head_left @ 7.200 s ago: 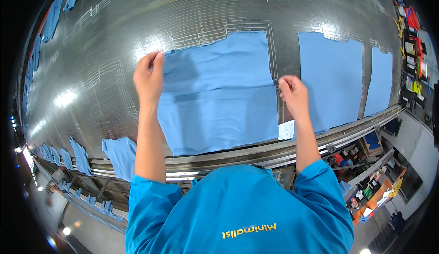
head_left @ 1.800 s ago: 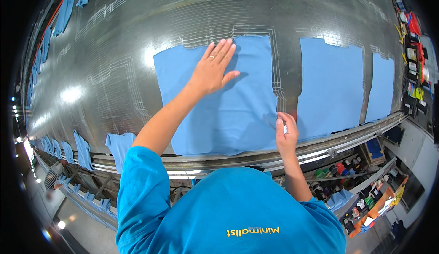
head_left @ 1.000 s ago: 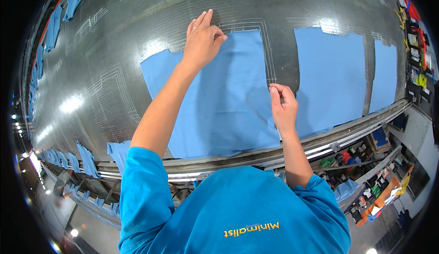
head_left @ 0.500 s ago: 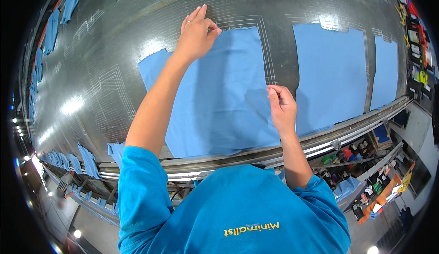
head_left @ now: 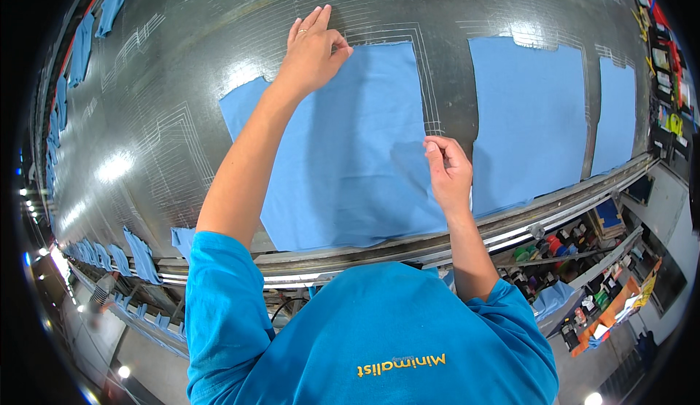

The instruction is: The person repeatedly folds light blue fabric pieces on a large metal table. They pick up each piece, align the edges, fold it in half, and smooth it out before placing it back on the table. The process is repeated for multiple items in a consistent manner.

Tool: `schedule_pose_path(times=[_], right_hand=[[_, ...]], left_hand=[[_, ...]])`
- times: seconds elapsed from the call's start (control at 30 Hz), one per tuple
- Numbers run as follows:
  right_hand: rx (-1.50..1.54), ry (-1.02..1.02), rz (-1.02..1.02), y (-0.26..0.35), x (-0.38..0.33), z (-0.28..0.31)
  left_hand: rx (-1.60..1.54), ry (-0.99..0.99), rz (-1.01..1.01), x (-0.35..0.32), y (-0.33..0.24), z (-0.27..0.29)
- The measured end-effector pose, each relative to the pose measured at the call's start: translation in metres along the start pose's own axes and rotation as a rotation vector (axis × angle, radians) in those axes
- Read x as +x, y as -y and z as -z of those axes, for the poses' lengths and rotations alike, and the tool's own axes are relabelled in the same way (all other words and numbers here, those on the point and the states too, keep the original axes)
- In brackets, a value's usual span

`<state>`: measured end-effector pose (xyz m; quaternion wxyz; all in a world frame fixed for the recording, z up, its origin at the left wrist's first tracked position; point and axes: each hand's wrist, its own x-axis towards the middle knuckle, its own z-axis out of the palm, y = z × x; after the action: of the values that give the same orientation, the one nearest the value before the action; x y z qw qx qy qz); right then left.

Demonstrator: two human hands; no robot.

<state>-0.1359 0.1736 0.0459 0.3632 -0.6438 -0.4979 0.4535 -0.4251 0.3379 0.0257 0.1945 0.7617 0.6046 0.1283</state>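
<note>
A light blue cut fabric panel (head_left: 350, 179) lies spread on the dark table in front of me, with white chalk-like outlines along its top and right edges. At its far edge my left hand (head_left: 313, 55) pinches the cloth between thumb and index finger, the other fingers stretched out. My left forearm crosses over the panel's left part and hides some of it. My right hand (head_left: 448, 168) is closed in a pinch on the panel's right edge, lower down. The fabric lies mostly flat, with soft creases and the shadows of my arms on it.
On the right lie a second blue panel (head_left: 529, 124) and a narrower-looking one (head_left: 614, 117). The dark table (head_left: 160, 62) has white guide lines and a metal rail (head_left: 543, 207) along its near edge. More blue pieces (head_left: 138, 255) line the left. A shelf below right holds colourful containers (head_left: 561, 248).
</note>
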Motion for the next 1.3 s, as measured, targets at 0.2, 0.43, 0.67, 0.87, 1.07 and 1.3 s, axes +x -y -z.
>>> schedule_pose_path(times=[0.2,0.43,0.67,0.87,1.07,1.3], right_hand=[[0.01,-0.003,-0.015,0.002,0.0,0.0],[0.015,0.012,0.0,0.001,-0.001,-0.002],[0.006,0.032,-0.015,0.006,-0.005,-0.005],[0.019,0.065,-0.043,-0.004,-0.007,-0.003],[0.005,0.061,-0.02,0.0,-0.007,-0.006],[-0.042,0.122,-0.001,0.007,-0.007,-0.007]], left_hand=[[0.175,-0.063,-0.294,-0.041,-0.033,-0.025],[0.216,0.027,-0.321,-0.069,-0.047,-0.045],[0.192,-0.095,-0.161,-0.068,-0.049,-0.058],[0.123,-0.132,-0.024,-0.096,-0.04,-0.059],[0.164,-0.054,-0.078,-0.118,-0.028,-0.043],[0.181,0.031,-0.256,-0.093,-0.022,-0.03]])
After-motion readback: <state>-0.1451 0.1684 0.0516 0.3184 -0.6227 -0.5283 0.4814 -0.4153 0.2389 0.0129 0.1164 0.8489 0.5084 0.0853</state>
